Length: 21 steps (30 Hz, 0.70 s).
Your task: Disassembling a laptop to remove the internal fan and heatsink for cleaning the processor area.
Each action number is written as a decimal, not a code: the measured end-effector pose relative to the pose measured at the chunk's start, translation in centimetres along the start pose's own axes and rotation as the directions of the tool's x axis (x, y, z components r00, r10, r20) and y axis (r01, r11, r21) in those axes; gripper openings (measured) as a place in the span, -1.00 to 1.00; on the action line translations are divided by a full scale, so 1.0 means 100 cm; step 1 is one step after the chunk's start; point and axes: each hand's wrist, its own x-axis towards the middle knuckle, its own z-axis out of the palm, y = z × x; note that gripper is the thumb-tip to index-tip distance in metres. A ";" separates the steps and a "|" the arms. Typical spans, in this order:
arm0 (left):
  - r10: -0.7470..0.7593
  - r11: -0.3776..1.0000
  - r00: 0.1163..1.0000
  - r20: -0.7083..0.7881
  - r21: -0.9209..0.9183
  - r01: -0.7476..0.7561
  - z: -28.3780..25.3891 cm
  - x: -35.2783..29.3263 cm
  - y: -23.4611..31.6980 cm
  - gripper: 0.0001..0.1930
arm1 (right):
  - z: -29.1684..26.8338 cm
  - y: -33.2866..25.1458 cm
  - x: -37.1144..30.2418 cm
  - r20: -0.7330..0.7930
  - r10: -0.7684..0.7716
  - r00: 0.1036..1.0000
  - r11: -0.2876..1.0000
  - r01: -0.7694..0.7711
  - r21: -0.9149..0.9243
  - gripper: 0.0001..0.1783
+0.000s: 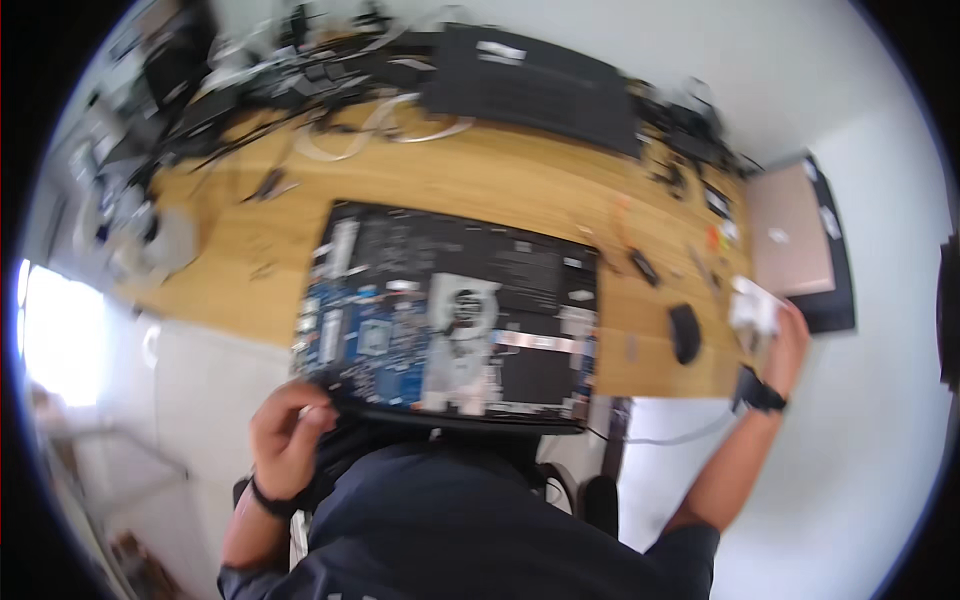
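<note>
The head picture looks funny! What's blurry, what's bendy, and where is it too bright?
In the head view, the laptop is smeared by blur; also there, the table edge bows, and a patch at far left glares white.

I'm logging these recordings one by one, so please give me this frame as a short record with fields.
Left hand: at the near-left corner of an opened laptop; contact unclear
Right hand: at a white object on the right; blurred, grip unclear
Laptop interior: blue circuit board exposed on the left
Surface: wooden desk
Right of laptop: black mouse; farther right, rose-gold panel
Back: dark flat panel, tangled cables
</note>
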 end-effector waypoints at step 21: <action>0.186 0.981 0.842 -0.506 0.139 -0.133 -0.176 0.068 -0.028 -0.79 | 0.212 -0.353 -0.181 0.609 -0.447 0.655 0.883 0.213 0.419 -0.81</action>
